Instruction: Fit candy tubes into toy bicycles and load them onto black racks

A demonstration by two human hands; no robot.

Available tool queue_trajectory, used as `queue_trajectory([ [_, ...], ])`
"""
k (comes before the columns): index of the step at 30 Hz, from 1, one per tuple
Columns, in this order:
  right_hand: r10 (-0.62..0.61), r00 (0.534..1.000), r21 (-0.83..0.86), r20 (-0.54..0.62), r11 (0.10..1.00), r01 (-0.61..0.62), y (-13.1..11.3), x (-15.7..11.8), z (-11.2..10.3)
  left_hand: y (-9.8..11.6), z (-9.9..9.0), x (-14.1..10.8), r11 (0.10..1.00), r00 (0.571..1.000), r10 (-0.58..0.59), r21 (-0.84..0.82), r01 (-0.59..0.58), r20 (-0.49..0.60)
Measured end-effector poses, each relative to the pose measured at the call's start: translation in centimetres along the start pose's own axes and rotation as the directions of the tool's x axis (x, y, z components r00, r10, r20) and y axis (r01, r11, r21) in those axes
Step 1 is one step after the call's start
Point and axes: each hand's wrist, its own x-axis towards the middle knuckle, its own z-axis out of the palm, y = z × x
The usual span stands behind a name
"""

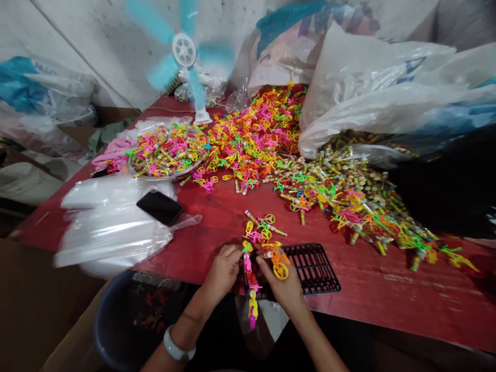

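Note:
My left hand (pixel 223 269) and my right hand (pixel 282 281) meet at the near edge of the red table (pixel 217 227). Between them they hold a clear plastic strip bag (pixel 251 294) filled with small coloured plastic bicycle toys, which hangs down over the table edge. My right hand also pinches an orange and yellow bicycle toy (pixel 279 264). A few loose toys and candy sticks (pixel 261 227) lie just beyond my fingers. A black plastic grid tray (pixel 313 266) lies under and right of my right hand.
A large heap of coloured toys (pixel 256 134) and candy sticks (pixel 349 191) spills from white sacks (pixel 372 98) at the back right. A metal bowl of toys (pixel 166 152), a black phone (pixel 159 207) on stacked clear bags (pixel 108 227), a spinning fan (pixel 186 57), and a blue bin (pixel 124 320) below.

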Motion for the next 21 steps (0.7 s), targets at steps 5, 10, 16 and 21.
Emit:
queue_trajectory([
  [5,-0.094,0.992,0.009,0.084,0.996,0.094,-0.6,0.4,0.5,-0.3,0.2,0.0,0.999,0.999,0.03,0.017,-0.03,-0.022],
  [10,-0.017,1.0,-0.049,0.011,0.999,0.018,0.3,0.1,0.2,-0.1,-0.4,-0.2,0.994,1.0,-0.003,-0.107,0.006,0.026],
  [16,-0.105,0.993,-0.147,0.053,0.983,0.112,1.0,0.5,-0.6,1.1,-2.8,1.5,0.889,0.956,-0.274,-0.408,0.209,-0.108],
  [21,-0.074,0.99,-0.117,0.124,0.989,0.088,0.5,1.9,-1.0,3.3,-4.6,5.7,0.896,0.979,-0.071,-0.42,0.146,0.189],
])
